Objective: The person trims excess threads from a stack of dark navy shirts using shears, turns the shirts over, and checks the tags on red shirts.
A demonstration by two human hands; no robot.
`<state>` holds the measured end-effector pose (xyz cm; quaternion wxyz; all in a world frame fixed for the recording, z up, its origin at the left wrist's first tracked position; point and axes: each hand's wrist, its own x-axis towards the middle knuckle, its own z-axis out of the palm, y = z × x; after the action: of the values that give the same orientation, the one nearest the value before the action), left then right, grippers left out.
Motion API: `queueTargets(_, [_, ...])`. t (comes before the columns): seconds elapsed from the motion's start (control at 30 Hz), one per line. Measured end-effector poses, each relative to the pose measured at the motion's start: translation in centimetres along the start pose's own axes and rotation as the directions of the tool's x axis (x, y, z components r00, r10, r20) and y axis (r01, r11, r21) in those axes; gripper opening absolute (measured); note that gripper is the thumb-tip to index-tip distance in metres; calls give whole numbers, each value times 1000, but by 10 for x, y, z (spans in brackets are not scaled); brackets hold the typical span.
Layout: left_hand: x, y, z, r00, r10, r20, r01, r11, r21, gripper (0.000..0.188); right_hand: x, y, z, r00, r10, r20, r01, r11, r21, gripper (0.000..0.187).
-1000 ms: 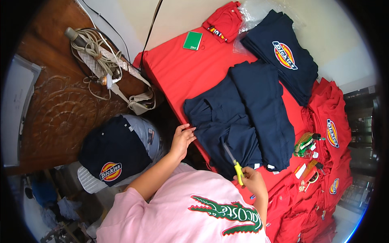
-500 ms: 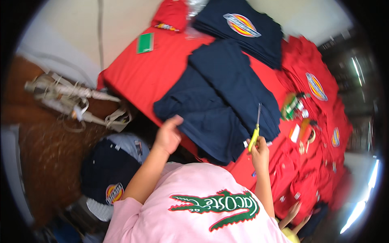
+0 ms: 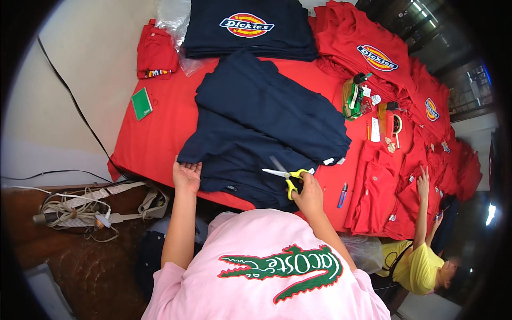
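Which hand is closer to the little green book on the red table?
Left. The left hand rests on the navy garment's edge, below the green book. The right hand, holding scissors, is much farther to the right.

Matt navy cloth garment is lying on a matt red cloth cover; scissors are showing glossy yellow plastic handles and smooth metal blades; clear wrapping is shining glossily.

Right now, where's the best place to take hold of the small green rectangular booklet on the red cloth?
Grip the small green rectangular booklet by its long edges, coming from above; it lies flat and alone on the red cloth, with clear cloth all round.
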<state>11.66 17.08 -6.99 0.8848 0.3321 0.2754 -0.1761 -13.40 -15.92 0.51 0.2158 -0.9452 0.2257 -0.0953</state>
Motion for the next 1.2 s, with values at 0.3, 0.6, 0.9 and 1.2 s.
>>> queueTargets(0.3, [10,60,-21,998,-7,-61,14,992,125,48,-77,92,-2,685,680,-262,-375,637,673,18])
queueTargets(0.6, [17,88,-2,992,-120,-29,124,945,304,39,-98,79,15,669,742,-44,-288,313,905,15])
queueTargets(0.9, [-8,102,292,621,176,764,-545,797,260,60,68,77,-126,701,707,-93,-138,262,955,21])
queueTargets(1.2, [-47,-16,94,621,-393,678,-688,143,712,39,-45,92,-55,654,746,-126,-202,332,921,22])
